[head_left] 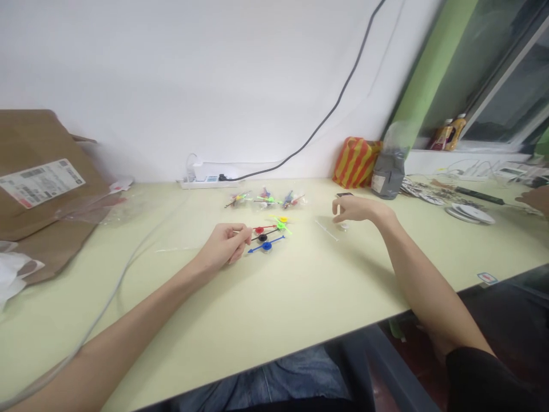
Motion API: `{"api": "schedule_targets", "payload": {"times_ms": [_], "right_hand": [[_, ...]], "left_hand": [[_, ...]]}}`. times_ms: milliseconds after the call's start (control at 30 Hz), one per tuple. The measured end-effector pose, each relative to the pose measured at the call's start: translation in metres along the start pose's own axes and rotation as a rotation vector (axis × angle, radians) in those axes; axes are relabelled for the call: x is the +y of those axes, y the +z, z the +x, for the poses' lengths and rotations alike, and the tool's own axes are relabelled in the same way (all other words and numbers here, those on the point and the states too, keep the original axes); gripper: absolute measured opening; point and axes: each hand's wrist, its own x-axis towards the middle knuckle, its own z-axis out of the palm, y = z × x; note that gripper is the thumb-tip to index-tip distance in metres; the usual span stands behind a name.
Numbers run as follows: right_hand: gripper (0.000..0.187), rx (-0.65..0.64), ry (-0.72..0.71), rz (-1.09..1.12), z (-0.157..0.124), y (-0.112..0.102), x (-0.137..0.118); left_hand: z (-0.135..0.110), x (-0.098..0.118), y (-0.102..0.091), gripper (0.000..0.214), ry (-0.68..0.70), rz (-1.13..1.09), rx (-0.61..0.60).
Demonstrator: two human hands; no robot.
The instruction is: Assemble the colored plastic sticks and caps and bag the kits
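My left hand (225,245) rests on the pale table (274,297) with its fingers curled in a pinch at the end of a thin red stick. That stick belongs to a cluster of small coloured pointers (269,233): red, black, blue, green and yellow. My right hand (355,209) hovers to the right with fingers bent over a small white piece (343,226); a small dark thing shows at its fingertips. A thin clear strip (326,230) lies between the hands.
Three small clear bags of coloured parts (265,198) lie behind the pointers. A white power strip (206,180) and black cable sit by the wall. Brown paper bag (38,177) at left; striped orange bag (357,161) and grey pouch (388,171) at right. Another person's hand (536,199) at far right.
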Motion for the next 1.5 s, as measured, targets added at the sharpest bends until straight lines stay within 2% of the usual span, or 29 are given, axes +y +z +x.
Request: {"api": "schedule_targets", "payload": {"times_ms": [133,200,267,367,433,500,533,633,733,800,867,967,1033,1067,1133,1200,1233,1300,1500], "right_hand": [[0.021,-0.219,0.039,0.11,-0.005,-0.003,0.002],[0.012,-0.253,0.021,0.128,-0.004,-0.001,-0.001],[0.007,-0.171,0.006,0.071,-0.002,0.002,-0.004],[0.006,0.044,0.017,-0.043,0.003,0.006,-0.009],[0.007,0.163,-0.001,-0.032,0.005,0.007,-0.013],[0.008,0.187,-0.101,0.077,0.003,0.004,-0.019],[0.009,0.15,-0.185,0.151,0.001,0.003,-0.023],[0.018,-0.119,-0.488,0.342,-0.008,0.001,-0.042],[0.029,-0.37,-0.684,0.429,-0.018,0.011,-0.07],[0.032,-0.378,-0.753,0.485,-0.021,0.022,-0.091],[0.03,-0.253,-0.787,0.521,-0.022,0.03,-0.108],[0.021,0.074,-0.689,0.468,-0.021,0.031,-0.115],[0.016,0.239,-0.523,0.365,-0.02,0.024,-0.102],[0.015,0.272,-0.425,0.303,-0.019,0.02,-0.091],[0.011,0.226,-0.235,0.123,-0.015,0.013,-0.066],[0.011,0.021,-0.107,0.017,-0.01,0.011,-0.044],[0.01,-0.08,-0.075,0.009,-0.006,0.011,-0.037],[0.006,-0.175,-0.075,0.031,0.0,0.015,-0.03],[0.006,-0.098,-0.148,0.023,0.002,0.019,-0.039]], "left_hand": [[0.0,0.0,0.0,0.038,0.016,0.01,-0.008],[-0.001,0.0,-0.001,0.039,0.011,0.018,-0.011],[-0.001,-0.001,-0.001,0.038,0.009,0.019,-0.014],[-0.001,-0.002,-0.001,0.038,0.009,0.013,-0.015],[-0.001,-0.001,-0.001,0.038,0.008,0.01,-0.016],[-0.001,0.001,0.0,0.039,0.01,0.016,-0.017],[-0.002,0.002,0.0,0.039,0.012,0.022,-0.018],[-0.005,0.005,0.001,0.04,0.014,0.041,-0.018],[-0.006,0.006,0.003,0.041,0.02,0.05,-0.028],[-0.005,0.005,0.003,0.04,0.024,0.05,-0.034],[-0.005,0.004,0.003,0.04,0.028,0.048,-0.037],[-0.006,0.004,0.003,0.043,0.029,0.059,-0.06],[-0.007,0.006,0.003,0.044,0.03,0.074,-0.106],[-0.008,0.007,0.004,0.044,0.029,0.082,-0.144],[-0.01,0.009,0.005,0.045,0.032,0.101,-0.234],[-0.012,0.01,0.007,0.047,0.036,0.121,-0.305],[-0.013,0.011,0.007,0.048,0.038,0.131,-0.321],[-0.014,0.012,0.007,0.049,0.041,0.144,-0.325],[-0.013,0.012,0.005,0.047,0.024,0.11,-0.245]]}}
